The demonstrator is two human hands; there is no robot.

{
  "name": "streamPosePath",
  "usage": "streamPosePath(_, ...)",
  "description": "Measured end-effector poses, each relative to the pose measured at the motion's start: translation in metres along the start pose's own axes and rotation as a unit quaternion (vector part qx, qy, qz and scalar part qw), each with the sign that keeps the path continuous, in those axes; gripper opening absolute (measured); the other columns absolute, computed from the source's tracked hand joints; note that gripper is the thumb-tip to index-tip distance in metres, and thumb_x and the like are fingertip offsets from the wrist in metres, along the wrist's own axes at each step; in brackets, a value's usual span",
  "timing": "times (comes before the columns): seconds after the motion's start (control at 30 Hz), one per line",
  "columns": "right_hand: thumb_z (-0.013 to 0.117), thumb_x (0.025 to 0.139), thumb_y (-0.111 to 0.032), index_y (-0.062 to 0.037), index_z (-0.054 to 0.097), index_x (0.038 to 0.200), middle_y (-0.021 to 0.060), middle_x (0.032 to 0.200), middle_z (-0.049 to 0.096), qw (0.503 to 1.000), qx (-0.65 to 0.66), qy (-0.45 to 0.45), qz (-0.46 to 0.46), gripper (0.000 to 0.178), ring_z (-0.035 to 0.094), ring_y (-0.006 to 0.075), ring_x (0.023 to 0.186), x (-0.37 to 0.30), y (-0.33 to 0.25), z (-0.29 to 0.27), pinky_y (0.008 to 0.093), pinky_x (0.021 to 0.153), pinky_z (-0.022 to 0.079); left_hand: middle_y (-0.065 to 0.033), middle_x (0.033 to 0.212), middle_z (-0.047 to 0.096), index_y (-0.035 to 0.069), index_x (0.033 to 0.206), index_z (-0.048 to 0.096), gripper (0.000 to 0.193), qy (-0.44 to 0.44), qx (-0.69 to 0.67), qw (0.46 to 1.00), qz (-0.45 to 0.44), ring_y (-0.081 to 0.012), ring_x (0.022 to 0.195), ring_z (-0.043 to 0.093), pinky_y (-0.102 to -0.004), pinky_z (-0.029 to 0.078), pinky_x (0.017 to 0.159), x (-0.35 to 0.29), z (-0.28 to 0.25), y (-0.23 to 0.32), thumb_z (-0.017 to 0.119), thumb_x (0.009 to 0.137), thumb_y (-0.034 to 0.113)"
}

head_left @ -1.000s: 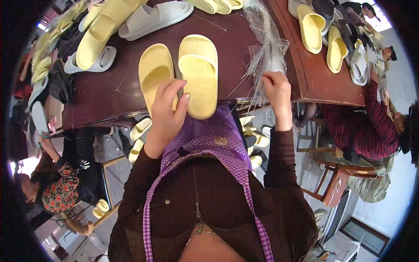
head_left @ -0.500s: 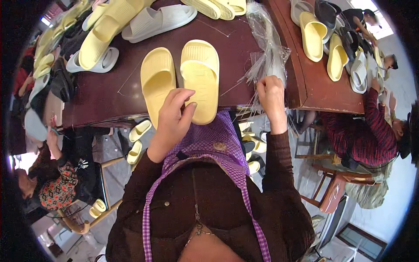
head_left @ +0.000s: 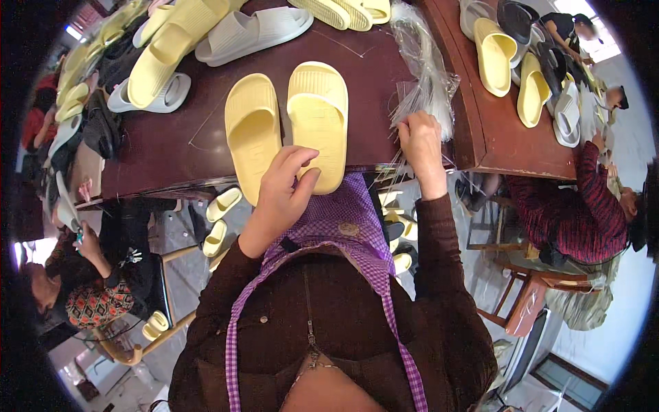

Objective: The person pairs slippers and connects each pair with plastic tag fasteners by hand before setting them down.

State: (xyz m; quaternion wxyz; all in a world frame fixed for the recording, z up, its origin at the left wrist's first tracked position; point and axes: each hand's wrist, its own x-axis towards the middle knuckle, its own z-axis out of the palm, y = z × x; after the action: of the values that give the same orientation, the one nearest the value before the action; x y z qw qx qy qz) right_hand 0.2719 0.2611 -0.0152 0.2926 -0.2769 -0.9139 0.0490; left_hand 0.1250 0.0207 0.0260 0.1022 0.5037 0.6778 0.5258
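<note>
Two yellow slide slippers, one on the left (head_left: 252,96) and one on the right (head_left: 317,82), lie side by side at the table's near edge, toes pointing away from me. My left hand (head_left: 283,189) is over their heel ends, thumb and forefinger curved and apart with nothing between them. A bundle of thin clear plastic strands (head_left: 436,96) lies to the right on the table. At its near end my right hand (head_left: 421,145) has its fingers closed on some of the strands. Exactly how many it grips is hidden.
More yellow slippers (head_left: 180,41) and grey slippers (head_left: 254,34) are heaped at the far left of the dark red table (head_left: 165,154). A second table (head_left: 522,147) on the right bears yellow, black and grey slippers. Co-workers sit on both sides.
My right hand has shifted slightly left and farther away at the strands. My left hand stays over the slippers. The co-worker on the left has moved a hand holding a tool.
</note>
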Motion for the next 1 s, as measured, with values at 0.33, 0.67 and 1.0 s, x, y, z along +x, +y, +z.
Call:
streamPosePath(0.33, 0.056, 0.081, -0.004, -0.0010, 0.063, 0.096, 0.0197, 0.084, 0.062, 0.987, 0.027, 0.097, 0.128, 0.017, 0.061, 0.0330, 0.078, -0.060, -0.002, -0.077, 0.0355, 0.066, 0.047, -0.0141, 0.092, 0.056, 0.000, 0.103, 0.056, 0.025, -0.008, -0.021, 1.000, -0.013, -0.0233, 0.081, 0.058, -0.0296, 0.048, 0.067, -0.001, 0.003, -0.003, 0.059, 0.078, -0.001)
streamPosePath(0.67, 0.058, 0.083, -0.013, -0.0068, 0.062, 0.098, 0.0188, 0.071, 0.062, 0.974, -0.066, 0.039, 0.211, 0.017, 0.061, 0.0341, 0.064, -0.082, 0.015, -0.052, 0.0391, 0.056, 0.048, -0.0139, 0.092, 0.057, -0.001, 0.102, 0.056, 0.023, -0.036, -0.048, 0.998, 0.015, -0.0226, 0.078, 0.058, -0.0288, 0.048, 0.069, -0.002, 0.021, 0.004, 0.058, 0.079, -0.001)
streamPosePath(1.0, 0.059, 0.082, -0.012, -0.0052, 0.062, 0.087, 0.0165, 0.071, 0.062, 0.978, -0.040, 0.057, 0.199, 0.009, 0.060, 0.0339, 0.062, -0.081, 0.007, -0.053, 0.0379, 0.055, 0.048, -0.0133, 0.091, 0.056, -0.001, 0.101, 0.056, 0.022, -0.050, -0.039, 0.998, -0.019, -0.0209, 0.077, 0.059, -0.0280, 0.049, 0.066, -0.007, 0.017, 0.002, 0.058, 0.079, 0.000)
